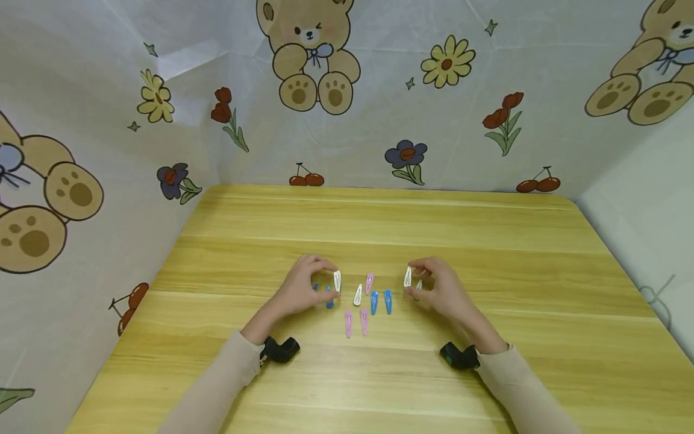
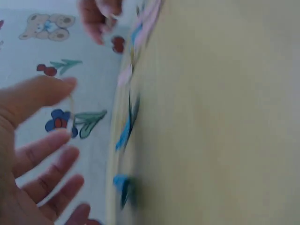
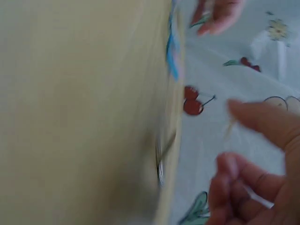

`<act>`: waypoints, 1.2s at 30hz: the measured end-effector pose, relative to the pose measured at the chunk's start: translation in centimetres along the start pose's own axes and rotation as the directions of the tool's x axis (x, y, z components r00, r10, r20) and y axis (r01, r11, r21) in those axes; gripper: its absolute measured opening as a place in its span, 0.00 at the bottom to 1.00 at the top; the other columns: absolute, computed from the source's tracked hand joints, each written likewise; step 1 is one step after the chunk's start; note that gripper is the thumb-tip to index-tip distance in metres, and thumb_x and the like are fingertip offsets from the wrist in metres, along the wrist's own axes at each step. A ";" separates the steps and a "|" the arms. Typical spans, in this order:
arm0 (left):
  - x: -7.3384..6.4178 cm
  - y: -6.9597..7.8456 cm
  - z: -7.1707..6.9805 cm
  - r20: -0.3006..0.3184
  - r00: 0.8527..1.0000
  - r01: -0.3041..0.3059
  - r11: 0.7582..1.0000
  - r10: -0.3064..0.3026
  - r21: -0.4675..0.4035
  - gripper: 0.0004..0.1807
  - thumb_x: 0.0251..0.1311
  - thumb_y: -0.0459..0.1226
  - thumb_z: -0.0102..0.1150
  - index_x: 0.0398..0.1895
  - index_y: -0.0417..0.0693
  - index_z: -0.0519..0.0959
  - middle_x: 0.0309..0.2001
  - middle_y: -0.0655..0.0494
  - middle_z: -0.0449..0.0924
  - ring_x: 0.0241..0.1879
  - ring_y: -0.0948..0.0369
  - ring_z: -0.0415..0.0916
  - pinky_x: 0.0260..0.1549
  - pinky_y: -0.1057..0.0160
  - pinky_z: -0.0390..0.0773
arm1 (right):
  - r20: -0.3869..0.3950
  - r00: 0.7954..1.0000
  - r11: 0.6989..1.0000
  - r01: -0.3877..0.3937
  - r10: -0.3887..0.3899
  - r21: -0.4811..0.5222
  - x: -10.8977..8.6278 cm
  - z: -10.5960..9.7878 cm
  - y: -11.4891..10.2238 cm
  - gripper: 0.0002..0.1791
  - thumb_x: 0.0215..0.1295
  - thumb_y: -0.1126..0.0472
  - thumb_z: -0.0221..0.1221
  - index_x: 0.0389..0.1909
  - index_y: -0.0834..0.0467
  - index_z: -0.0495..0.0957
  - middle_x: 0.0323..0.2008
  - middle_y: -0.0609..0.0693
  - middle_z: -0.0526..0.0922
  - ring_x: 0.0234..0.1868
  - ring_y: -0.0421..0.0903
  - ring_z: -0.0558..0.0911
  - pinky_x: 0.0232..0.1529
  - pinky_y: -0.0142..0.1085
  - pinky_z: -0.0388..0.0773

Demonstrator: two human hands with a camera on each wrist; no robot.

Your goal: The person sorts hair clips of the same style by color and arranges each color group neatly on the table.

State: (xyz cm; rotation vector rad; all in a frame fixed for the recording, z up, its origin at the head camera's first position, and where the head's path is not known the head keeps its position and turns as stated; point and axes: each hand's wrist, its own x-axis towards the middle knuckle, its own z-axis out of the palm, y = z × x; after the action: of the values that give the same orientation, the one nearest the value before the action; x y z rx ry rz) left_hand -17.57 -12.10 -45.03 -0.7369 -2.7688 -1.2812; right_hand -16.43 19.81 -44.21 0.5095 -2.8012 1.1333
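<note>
My left hand (image 1: 301, 287) pinches a white snap hair clip (image 1: 337, 281) between thumb and finger, the other fingers spread in the left wrist view. Opposite it, my right hand (image 1: 441, 289) pinches another white hair clip (image 1: 408, 277) end to end; that clip is blurred in the right wrist view. Blue clips (image 1: 329, 296) lie by the left hand, partly covered by it. One more white clip (image 1: 419, 285) shows behind the right fingers. Between the hands lie a white clip (image 1: 358, 295), pink clips (image 1: 349, 324) and two blue clips (image 1: 387, 302).
The clips are on a wooden table (image 1: 379, 386). A white cloth (image 1: 368, 144) printed with bears and flowers hangs behind it and along the left. Dark wrist cameras (image 1: 282, 349) sit at both sleeves. A pale cord (image 1: 658, 301) is at the right edge.
</note>
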 end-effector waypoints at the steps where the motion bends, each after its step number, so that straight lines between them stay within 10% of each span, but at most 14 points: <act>1: 0.4 0.1 -0.4 -0.006 1.000 0.004 1.000 -0.004 -0.009 0.24 0.47 0.40 0.76 0.50 0.47 0.82 0.49 0.52 0.79 0.55 0.53 0.69 0.56 0.44 0.69 | 0.007 1.000 1.000 0.004 -0.004 0.021 0.5 -0.4 -0.4 0.26 0.53 0.63 0.72 0.53 0.66 0.78 0.39 0.56 0.80 0.41 0.51 0.76 0.41 0.41 0.72; 17: 9.7 -0.1 -1.7 0.088 0.973 0.229 0.953 -0.215 -0.201 0.25 0.54 0.34 0.70 0.57 0.44 0.79 0.44 0.51 0.80 0.52 0.54 0.74 0.60 0.52 0.69 | 0.197 0.980 0.996 -0.040 0.025 0.074 11.7 0.0 -3.9 0.27 0.55 0.63 0.70 0.56 0.64 0.76 0.37 0.55 0.81 0.34 0.46 0.76 0.37 0.34 0.73; 36: 11.6 -2.7 0.3 0.130 0.951 0.299 0.941 -0.280 -0.159 0.25 0.51 0.33 0.73 0.54 0.40 0.80 0.40 0.51 0.81 0.43 0.58 0.76 0.44 0.65 0.74 | 0.316 0.931 0.973 -0.218 0.184 0.074 14.3 4.5 -2.6 0.24 0.56 0.65 0.69 0.54 0.64 0.77 0.35 0.53 0.80 0.27 0.42 0.74 0.28 0.29 0.72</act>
State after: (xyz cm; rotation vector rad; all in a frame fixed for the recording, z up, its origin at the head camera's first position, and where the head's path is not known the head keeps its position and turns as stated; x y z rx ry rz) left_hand -28.97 -8.60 -44.86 -0.4209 -2.9633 -1.6006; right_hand -28.84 11.04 -42.99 0.4491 -3.1334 1.3594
